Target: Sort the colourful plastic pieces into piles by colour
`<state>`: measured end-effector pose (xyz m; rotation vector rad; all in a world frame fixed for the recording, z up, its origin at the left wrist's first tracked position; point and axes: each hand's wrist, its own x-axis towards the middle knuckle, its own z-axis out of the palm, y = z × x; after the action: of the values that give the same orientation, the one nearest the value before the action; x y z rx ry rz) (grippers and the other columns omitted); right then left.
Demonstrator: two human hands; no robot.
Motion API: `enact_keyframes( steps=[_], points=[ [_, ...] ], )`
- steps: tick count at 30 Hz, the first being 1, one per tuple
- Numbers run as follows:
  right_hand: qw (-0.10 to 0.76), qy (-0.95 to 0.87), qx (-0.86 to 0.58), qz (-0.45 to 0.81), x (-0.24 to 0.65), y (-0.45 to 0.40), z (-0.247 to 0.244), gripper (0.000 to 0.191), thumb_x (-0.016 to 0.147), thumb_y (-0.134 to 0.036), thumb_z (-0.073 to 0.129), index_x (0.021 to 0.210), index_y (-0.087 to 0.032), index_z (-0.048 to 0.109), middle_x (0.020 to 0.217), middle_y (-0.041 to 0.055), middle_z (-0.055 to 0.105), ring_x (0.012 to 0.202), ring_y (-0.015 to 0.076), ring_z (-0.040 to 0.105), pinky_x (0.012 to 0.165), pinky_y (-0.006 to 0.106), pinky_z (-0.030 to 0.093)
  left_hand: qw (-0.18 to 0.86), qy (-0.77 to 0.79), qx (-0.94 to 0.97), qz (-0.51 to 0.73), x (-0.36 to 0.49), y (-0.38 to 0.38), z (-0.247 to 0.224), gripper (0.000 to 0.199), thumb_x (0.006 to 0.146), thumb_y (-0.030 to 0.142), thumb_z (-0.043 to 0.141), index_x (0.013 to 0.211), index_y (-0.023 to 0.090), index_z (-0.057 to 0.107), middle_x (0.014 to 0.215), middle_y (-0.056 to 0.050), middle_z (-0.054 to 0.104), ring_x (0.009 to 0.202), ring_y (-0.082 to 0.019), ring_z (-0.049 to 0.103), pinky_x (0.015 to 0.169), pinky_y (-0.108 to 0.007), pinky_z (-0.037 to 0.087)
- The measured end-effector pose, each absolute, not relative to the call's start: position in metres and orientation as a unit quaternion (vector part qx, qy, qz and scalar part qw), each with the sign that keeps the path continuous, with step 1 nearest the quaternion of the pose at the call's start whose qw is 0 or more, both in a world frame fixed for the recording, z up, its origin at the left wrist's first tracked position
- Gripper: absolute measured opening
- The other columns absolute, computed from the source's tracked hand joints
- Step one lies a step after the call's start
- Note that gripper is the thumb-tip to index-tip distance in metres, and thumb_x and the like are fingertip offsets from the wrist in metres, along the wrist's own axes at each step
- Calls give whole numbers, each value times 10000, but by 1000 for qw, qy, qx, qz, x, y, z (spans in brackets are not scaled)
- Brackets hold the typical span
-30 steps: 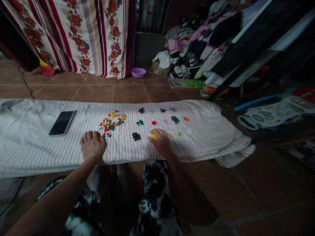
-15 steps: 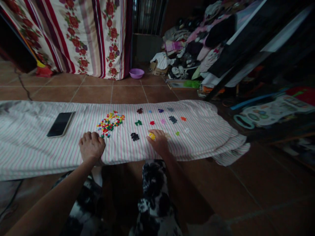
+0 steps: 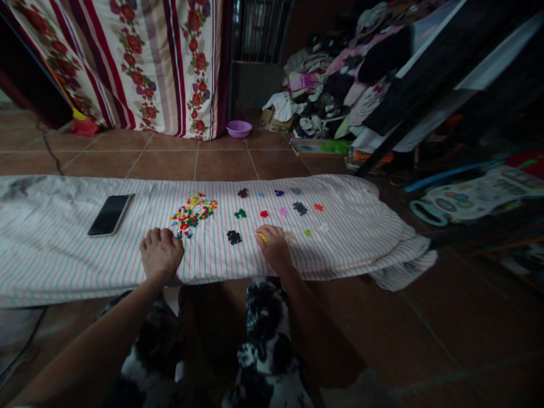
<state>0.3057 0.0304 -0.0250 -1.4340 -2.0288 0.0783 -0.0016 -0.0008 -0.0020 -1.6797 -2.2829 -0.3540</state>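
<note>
My right hand (image 3: 274, 246) is curled down over a small group of yellow pieces (image 3: 262, 237), bead-like and too small to name exactly. A strip of yellow shows between thumb and fingers; the rest is hidden under the hand. My left hand (image 3: 161, 252) lies palm down at the cloth's near edge, fingers forward and lying on the fabric. Just beyond it is a mixed pile of small coloured pieces (image 3: 194, 214). Black pieces (image 3: 233, 237) sit left of my right hand, and beige pieces (image 3: 289, 237) touch or nearly touch its right side.
Single-colour groups, among them green (image 3: 240, 213), red (image 3: 264, 214), dark grey (image 3: 300, 208) and orange (image 3: 318, 207), are spread over the striped cloth (image 3: 361, 238). A phone (image 3: 110, 215) lies at left. Beyond are a purple basin (image 3: 238, 129) and heaped clothes (image 3: 335, 79).
My right hand has closed further over the yellow pieces, so less yellow shows. The left hand rests in the same place. The view has shifted slightly.
</note>
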Motion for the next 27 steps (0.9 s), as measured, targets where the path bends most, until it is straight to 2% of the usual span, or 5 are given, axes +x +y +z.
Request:
enact_keyframes(
  steps=[27],
  points=[
    [313, -770, -556, 14, 303, 28, -24, 223, 925, -248, 449, 972, -193, 660, 1011, 74, 648, 974, 222, 517, 884, 364, 412, 126, -794, -579, -136, -1, -1, -2, 313, 838, 309, 351, 999, 159, 574, 1046, -131, 564, 1047, -270, 483, 901, -405, 336]
  ],
)
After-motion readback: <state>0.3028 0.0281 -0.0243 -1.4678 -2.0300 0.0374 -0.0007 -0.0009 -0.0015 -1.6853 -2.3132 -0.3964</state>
